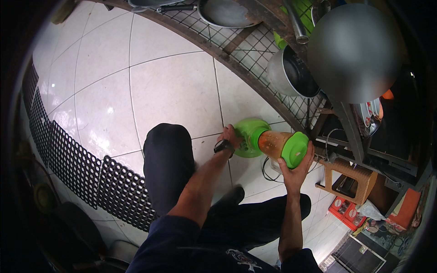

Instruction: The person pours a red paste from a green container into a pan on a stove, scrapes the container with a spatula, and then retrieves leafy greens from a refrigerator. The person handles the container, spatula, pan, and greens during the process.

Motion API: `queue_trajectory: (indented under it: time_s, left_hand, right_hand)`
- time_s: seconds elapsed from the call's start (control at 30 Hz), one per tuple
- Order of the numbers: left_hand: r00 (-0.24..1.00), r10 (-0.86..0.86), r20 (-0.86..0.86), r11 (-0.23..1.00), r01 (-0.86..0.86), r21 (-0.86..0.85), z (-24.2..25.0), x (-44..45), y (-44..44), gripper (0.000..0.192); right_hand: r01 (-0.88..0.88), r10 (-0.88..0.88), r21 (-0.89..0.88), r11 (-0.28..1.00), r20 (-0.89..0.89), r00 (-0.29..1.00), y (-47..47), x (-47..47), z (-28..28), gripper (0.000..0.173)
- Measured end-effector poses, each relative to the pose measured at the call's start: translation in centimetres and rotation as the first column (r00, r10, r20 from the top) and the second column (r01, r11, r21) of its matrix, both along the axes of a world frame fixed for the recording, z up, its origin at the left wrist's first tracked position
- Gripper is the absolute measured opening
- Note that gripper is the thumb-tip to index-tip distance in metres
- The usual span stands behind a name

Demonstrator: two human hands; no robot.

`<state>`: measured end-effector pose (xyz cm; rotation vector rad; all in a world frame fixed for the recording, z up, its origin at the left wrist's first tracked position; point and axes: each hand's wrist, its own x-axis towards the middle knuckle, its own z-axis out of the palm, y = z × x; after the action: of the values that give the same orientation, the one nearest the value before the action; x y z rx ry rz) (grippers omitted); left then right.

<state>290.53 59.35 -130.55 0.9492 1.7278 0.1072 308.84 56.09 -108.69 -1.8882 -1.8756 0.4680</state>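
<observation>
A green blender base [251, 126] stands on the white tiled floor before me. Its clear jar [272, 142], with reddish-orange contents inside, sits on the base and is capped by a bright green lid [295, 150]. My left hand [232, 135], a dark watch at the wrist, rests against the near left side of the base, its fingertips partly hidden. Spread around the lid and upper jar is my right hand [296, 170], thumb on one side and fingers on the other. A dark cord [268, 172] loops on the floor beside the blender.
A metal wire rack [245, 65] carries a frying pan [225, 13] and a metal pot [290, 73] at upper right. Black perforated mats [126, 191] lie at left. A brown woven plastic stool [351, 177] and a red crate [346, 213] are at right.
</observation>
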Motion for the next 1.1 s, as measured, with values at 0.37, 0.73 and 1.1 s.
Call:
queue_trajectory:
  time_s: [0.37,0.73,1.1]
  left_hand:
    - [0.999,-0.024,0.022,1.000,0.024,-0.008,-0.7,-0.3,0.0,0.074]
    - [1.000,0.004,-0.016,0.997,-0.005,-0.078,0.9,-0.4,0.0,0.066]
    - [1.000,-0.010,0.012,1.000,0.010,-0.011,-0.2,-1.0,-0.5,0.078]
  right_hand:
    - [-0.003,0.003,0.003,1.000,-0.018,1.000,0.1,-0.1,-0.3,0.112]
    - [-0.003,0.003,-0.007,1.000,-0.036,0.999,-0.5,-0.7,0.6,0.112]
    - [-0.012,0.012,-0.010,1.000,-0.025,1.000,-0.7,-0.9,0.5,0.112]
